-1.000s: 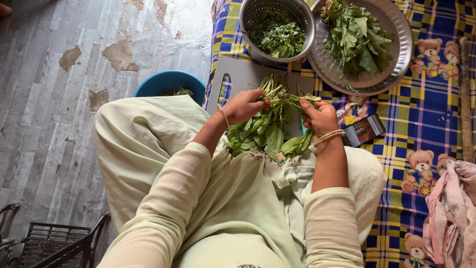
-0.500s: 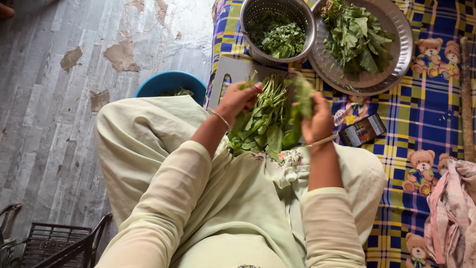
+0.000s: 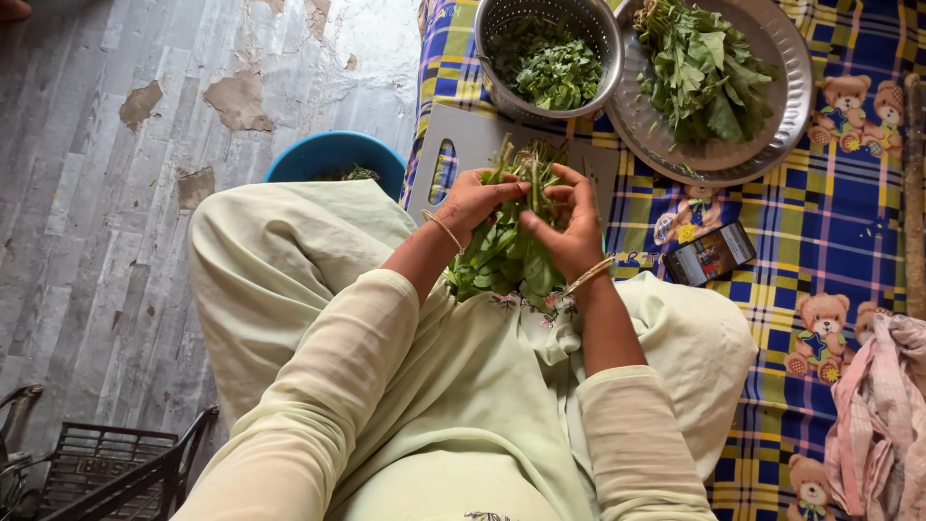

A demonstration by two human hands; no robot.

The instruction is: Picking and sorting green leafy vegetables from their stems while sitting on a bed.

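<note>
I hold a bunch of leafy greens [image 3: 509, 253] over my lap, stems pointing away from me toward the grey cutting board [image 3: 473, 145]. My left hand [image 3: 473, 201] grips the stems from the left. Opposite it, my right hand [image 3: 567, 230] closes around the same stems, fingers curled over them. Both hands touch the bunch and nearly meet. The leaves hang down against my pale green clothing.
A steel colander [image 3: 603, 39] with chopped greens and a steel plate [image 3: 786, 106] with whole greens sit beyond the board on a checked bear-print cloth [image 3: 830, 222]. A phone [image 3: 709, 254] lies to the right, a blue bowl [image 3: 328, 154] to the left, pink cloth [image 3: 883, 415] at right.
My right hand has moved left and come in against the stems beside my left hand. The loose greens it held apart are now gathered into one bunch.
</note>
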